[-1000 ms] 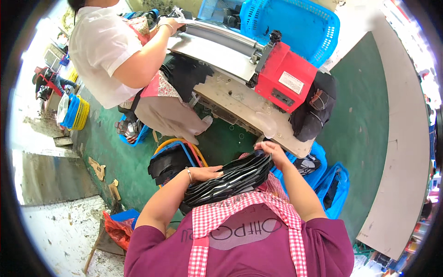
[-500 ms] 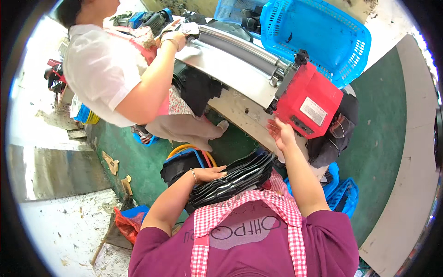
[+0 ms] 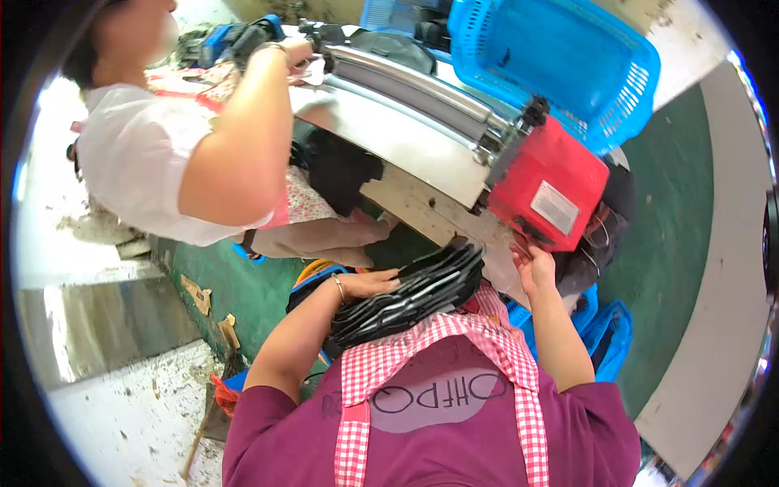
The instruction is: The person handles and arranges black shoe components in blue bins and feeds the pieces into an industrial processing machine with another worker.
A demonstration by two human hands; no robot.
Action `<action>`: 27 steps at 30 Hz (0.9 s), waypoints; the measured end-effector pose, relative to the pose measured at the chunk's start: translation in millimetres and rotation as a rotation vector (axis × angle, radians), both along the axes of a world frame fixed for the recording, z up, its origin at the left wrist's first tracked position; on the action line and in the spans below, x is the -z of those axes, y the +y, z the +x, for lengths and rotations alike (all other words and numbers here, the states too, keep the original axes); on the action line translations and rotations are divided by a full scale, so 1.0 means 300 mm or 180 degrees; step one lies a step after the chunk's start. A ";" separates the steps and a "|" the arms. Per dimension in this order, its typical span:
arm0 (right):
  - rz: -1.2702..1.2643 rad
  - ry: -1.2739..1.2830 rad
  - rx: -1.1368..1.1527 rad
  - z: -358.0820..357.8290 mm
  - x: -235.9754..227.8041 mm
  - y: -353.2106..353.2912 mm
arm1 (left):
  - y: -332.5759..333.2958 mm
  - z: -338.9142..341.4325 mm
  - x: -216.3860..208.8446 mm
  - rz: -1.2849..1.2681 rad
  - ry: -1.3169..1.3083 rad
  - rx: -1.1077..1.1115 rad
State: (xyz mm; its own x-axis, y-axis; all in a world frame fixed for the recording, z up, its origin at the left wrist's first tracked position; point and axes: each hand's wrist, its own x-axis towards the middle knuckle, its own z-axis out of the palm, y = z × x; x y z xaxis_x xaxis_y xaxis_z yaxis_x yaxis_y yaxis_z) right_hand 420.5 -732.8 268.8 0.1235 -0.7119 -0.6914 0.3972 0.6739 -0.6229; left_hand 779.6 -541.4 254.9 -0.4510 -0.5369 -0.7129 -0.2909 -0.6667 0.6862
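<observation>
A stack of black sheet-like pieces with pale edges (image 3: 410, 300) rests against my apron at lap height. My left hand (image 3: 369, 284) lies on the stack's upper left side, fingers stretched out flat. My right hand (image 3: 533, 269) is raised at the lower edge of the red end housing (image 3: 560, 174) of a roller machine, fingers apart and slightly curled, holding nothing visible. Its fingertips are close to the housing's dark switch area; whether they touch cannot be made out. From the housing, metal rollers (image 3: 414, 85) and a shiny metal plate (image 3: 398, 142) run to the left.
A co-worker in a white top (image 3: 154, 162) stands at the machine's left end, one arm over it. A large blue basket (image 3: 560, 65) stands behind the machine. Blue baskets (image 3: 613, 337) sit low at my right. Green floor (image 3: 677, 195) extends at the right.
My right hand has moved right and slightly down along the red housing. My left hand stays on the stack. The co-worker's body and arm have shifted left, and the view has tilted slightly.
</observation>
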 end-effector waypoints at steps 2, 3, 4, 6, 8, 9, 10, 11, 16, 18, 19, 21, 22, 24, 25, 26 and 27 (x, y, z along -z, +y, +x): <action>-0.0125 0.0058 0.0081 -0.007 -0.005 0.019 | -0.086 0.006 -0.212 0.0144 -0.0236 0.0163; -0.0201 0.0006 0.0088 0.006 -0.011 0.029 | -0.059 0.055 -0.155 0.0037 -0.0085 0.0081; -0.0249 0.0089 0.0025 0.021 -0.039 0.038 | -0.040 0.084 -0.090 -0.0068 0.0071 -0.0010; -0.0437 0.0371 -0.0016 0.012 -0.029 0.055 | -0.119 0.051 -0.196 -0.0073 0.0568 -0.0064; -0.0545 0.0581 0.0013 0.003 -0.016 0.073 | -0.148 0.052 -0.216 0.0004 0.0670 -0.0083; -0.0656 0.0775 -0.0025 0.001 -0.011 0.077 | -0.169 0.057 -0.229 0.0007 0.0729 -0.0047; -0.0659 0.0779 0.0000 -0.001 -0.007 0.085 | -0.182 0.061 -0.239 0.0013 0.0789 -0.0032; -0.0723 0.0762 0.0083 -0.003 -0.004 0.092 | -0.203 0.062 -0.247 -0.0060 0.0683 0.0104; -0.2350 0.3641 -0.0773 -0.045 -0.013 0.080 | -0.225 0.094 -0.210 -0.0092 0.0651 0.0190; -0.3583 0.5318 -0.0416 -0.035 -0.076 0.081 | -0.228 0.091 -0.256 -0.0148 0.0857 0.0333; -0.3963 0.5192 -0.0250 -0.035 -0.056 0.084 | -0.182 0.129 -0.134 -0.0063 0.0204 0.0112; -0.4233 0.5534 -0.0197 -0.060 -0.040 0.106 | -0.226 0.123 -0.191 -0.0195 -0.0143 0.0508; -0.4339 0.5662 -0.0129 -0.068 -0.057 0.110 | -0.223 0.100 -0.195 -0.0069 -0.0093 0.0549; -0.4501 0.5642 -0.0225 -0.055 -0.069 0.069 | -0.217 0.115 -0.192 -0.0005 -0.0044 0.0454; -0.4577 0.5696 -0.0325 -0.050 -0.086 0.064 | -0.212 0.118 -0.185 0.0037 0.0001 0.0371; -0.4602 0.5667 -0.0351 -0.045 -0.084 0.055 | -0.206 0.123 -0.178 0.0086 0.0051 0.0289; -0.4563 0.5595 -0.0416 -0.040 -0.077 0.045 | -0.201 0.128 -0.170 0.0124 0.0178 0.0250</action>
